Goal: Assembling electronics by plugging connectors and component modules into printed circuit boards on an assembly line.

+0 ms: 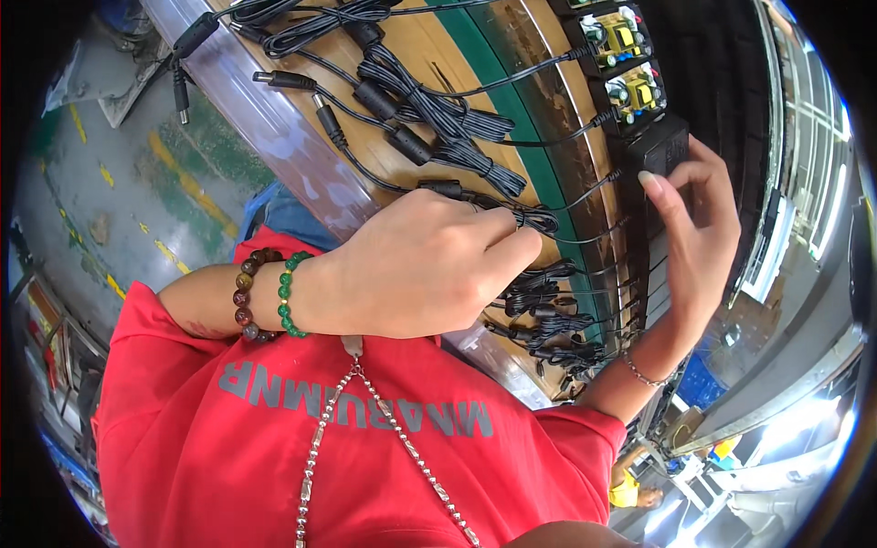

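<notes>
My left hand [411, 265] is closed over a coiled black power cable [539, 219], whose tied loops stick out beside the curled fingers. The fingertips are hidden beneath the hand. At the right, my right hand [699, 219] pinches a black power adapter case [660, 146] between thumb and fingers. Above that case, open adapters [635, 94] show circuit boards with yellow transformers. Each has a cable running left from it. Several more tied cables [402, 100] with barrel plugs and ferrite lumps lie on the wooden bench surface beyond my left hand.
A green strip [493, 82] runs along the bench beside a worn metal rail [557, 100]. More cable bundles [548, 310] lie along the bench toward the lower right. A black belt [717, 73] lies beyond the adapters. Another person in yellow [626, 489] is at the lower right.
</notes>
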